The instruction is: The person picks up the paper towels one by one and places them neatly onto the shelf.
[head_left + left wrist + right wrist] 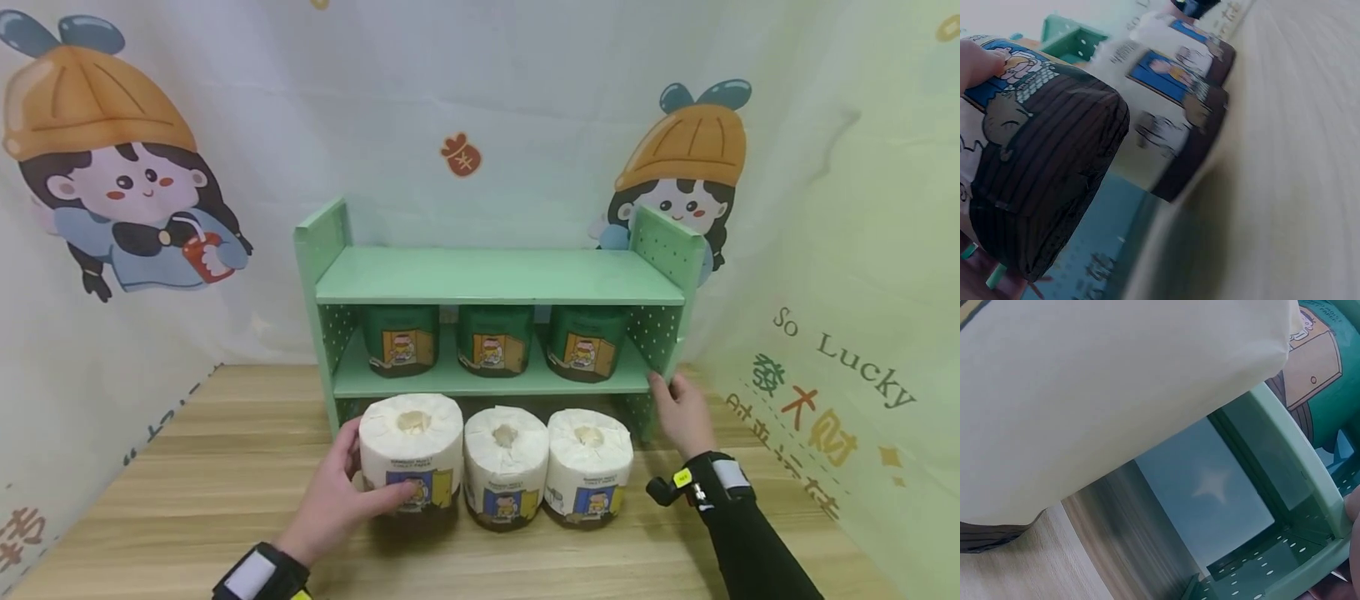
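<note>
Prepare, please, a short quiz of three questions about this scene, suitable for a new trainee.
1. How many green packages stand on the green rack, under its top board?

2. In the head view, which of the three white rolls does the left hand hold?
A) the rightmost
B) the middle one
C) the leftmost

3. True or false: the right hand is holding a white roll.

Key:
1. Three.
2. C.
3. False; it grips the side of the green rack.
</note>
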`<action>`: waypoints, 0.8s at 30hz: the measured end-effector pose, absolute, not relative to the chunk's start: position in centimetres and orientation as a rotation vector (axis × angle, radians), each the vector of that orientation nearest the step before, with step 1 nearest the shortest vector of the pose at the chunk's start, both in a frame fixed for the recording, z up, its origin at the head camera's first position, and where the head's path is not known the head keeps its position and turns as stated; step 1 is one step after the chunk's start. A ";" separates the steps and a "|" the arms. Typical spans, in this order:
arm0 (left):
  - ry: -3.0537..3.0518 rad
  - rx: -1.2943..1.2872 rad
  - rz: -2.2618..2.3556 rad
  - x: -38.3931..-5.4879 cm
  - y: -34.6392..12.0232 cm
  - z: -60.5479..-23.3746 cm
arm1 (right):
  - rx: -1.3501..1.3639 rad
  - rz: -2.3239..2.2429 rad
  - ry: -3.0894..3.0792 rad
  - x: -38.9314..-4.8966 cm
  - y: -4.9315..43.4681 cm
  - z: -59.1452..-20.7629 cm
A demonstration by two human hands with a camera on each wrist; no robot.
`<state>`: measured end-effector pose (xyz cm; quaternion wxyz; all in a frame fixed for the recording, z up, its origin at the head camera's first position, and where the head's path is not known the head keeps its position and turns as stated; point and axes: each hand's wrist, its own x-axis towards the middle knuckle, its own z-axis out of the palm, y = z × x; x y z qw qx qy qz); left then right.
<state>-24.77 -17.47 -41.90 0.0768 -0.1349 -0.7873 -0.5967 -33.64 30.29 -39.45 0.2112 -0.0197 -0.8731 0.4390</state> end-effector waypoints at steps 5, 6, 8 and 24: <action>-2.268 -0.488 -1.779 -24.4 -17.6 -39.7 | -0.060 1.224 -2.434 -33.5 30.1 -39.2; -2.252 -0.506 -1.777 -24.4 -17.6 -39.2 | -0.061 1.224 -2.430 -33.4 30.1 -39.2; -2.221 -0.538 -1.765 -24.4 -17.7 -38.0 | -0.063 1.223 -2.424 -33.5 30.1 -39.3; -2.005 -0.698 -1.761 -28.0 -17.6 -26.0 | -0.068 1.240 -2.438 -33.3 30.0 -39.3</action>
